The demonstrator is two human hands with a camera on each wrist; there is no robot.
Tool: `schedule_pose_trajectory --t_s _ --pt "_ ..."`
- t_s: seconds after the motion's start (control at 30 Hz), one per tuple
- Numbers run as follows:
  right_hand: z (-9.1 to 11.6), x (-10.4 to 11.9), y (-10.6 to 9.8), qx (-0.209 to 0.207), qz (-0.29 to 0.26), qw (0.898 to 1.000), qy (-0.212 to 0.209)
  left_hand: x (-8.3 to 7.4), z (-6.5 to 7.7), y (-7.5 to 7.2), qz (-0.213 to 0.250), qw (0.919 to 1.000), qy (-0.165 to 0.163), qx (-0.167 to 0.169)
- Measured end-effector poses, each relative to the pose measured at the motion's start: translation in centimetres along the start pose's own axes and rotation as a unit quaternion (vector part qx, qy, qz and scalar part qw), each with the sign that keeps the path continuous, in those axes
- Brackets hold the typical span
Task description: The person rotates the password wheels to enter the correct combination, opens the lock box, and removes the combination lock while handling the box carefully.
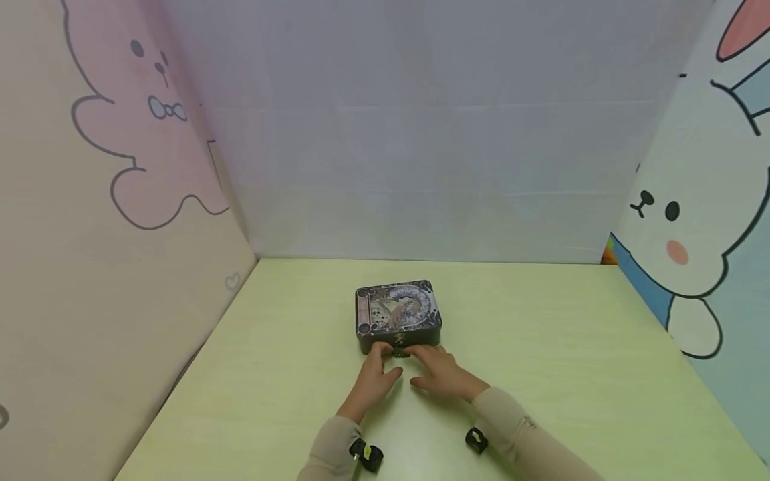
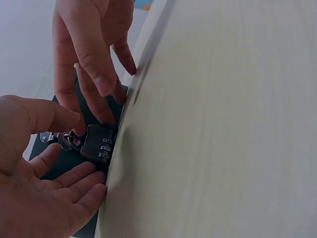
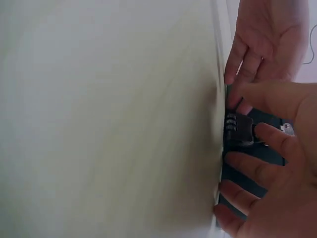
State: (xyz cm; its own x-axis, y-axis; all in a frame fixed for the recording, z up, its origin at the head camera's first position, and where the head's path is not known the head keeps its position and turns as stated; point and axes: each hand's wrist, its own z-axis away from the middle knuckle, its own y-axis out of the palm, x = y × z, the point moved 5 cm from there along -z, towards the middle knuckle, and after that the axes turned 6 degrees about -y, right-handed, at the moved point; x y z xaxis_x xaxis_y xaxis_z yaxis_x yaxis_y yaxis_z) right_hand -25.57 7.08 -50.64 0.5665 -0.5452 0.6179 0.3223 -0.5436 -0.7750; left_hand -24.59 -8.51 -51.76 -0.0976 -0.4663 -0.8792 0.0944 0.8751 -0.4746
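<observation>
A dark tin box (image 1: 398,307) with a patterned lid lies on the table. From the clasp on its front hangs a small black combination padlock (image 2: 98,144) with three number dials, also visible in the right wrist view (image 3: 239,130). My left hand (image 1: 371,382) is at the left of the padlock, its fingers loosely spread against the box front. On the other side, my right hand (image 1: 444,373) reaches in with fingers spread, its fingertips close to the padlock's shackle. Whether any fingertip presses the padlock, I cannot tell. Neither hand visibly pinches it.
The pale yellow-green table (image 1: 289,401) spreads around the box. Behind it stands a plain whitish wall (image 1: 421,147), with cartoon-printed panels on the left and right sides. A black strap device (image 1: 367,455) sits at the left wrist, another (image 1: 476,440) at the right.
</observation>
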Motion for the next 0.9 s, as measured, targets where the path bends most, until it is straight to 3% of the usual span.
schedule_pose_trajectory --t_s 0.33,0.47,0.6,0.9 --pt "-1.2 -1.0 -0.2 -0.037 -0.121 0.992 -0.009 0.3 0.0 0.0 0.119 0.9928 -0.006 0.004" --pt "-1.3 -1.3 -0.7 -0.056 -0.199 0.978 -0.003 -0.2 0.0 -0.2 0.155 0.9879 0.003 0.010" --pt "-1.5 -1.1 -0.9 -0.067 -0.264 0.962 -0.003 -0.6 -0.2 -0.5 0.173 0.9846 0.024 -0.006" --pt "-2.1 -0.4 -1.1 -0.097 -0.317 0.943 0.013 -1.4 -0.8 -1.2 0.205 0.9762 0.039 -0.060"
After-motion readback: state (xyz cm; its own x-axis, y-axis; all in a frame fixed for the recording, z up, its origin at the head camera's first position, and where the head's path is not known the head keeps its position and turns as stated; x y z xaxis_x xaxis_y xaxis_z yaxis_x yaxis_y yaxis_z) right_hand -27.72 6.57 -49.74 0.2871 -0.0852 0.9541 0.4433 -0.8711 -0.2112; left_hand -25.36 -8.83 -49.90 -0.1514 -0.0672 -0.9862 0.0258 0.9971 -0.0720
